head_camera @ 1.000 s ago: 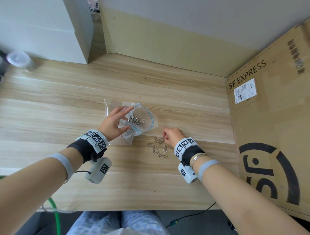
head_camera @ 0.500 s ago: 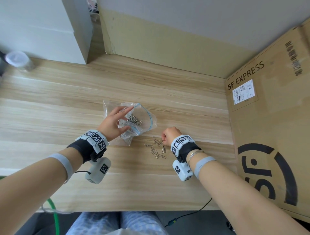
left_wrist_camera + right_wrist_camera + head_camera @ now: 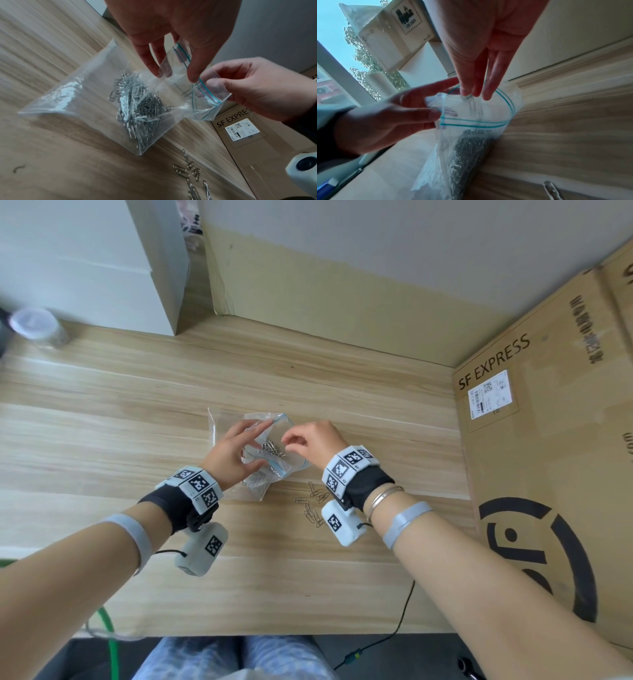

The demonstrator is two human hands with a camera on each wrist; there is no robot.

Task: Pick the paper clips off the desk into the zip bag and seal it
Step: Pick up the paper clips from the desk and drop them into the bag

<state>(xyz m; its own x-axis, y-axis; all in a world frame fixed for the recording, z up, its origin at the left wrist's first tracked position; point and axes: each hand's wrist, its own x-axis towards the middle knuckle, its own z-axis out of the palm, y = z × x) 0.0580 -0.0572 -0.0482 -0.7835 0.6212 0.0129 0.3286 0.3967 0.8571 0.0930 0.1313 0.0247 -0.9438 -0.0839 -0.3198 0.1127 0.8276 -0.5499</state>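
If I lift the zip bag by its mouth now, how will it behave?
Probably floppy: the zip bag is thin, wrinkled film. Likely bottom-heavy, since the paper clips pile in its lower part. With the mouth open, tilting might spill them.

— What kind of place is this?

— It looks like an office or a home workroom. A pale wooden desk (image 3: 137, 412) stands against a plain wall with a beige lower band.

— What else points to that?

— A large brown shipping carton (image 3: 548, 474) printed "SF EXPRESS", with a white label, leans at the right. White boxes (image 3: 102, 261) are stacked at the back left. The right wrist view shows a window (image 3: 332, 20) with blue sky and tree leaves outside.
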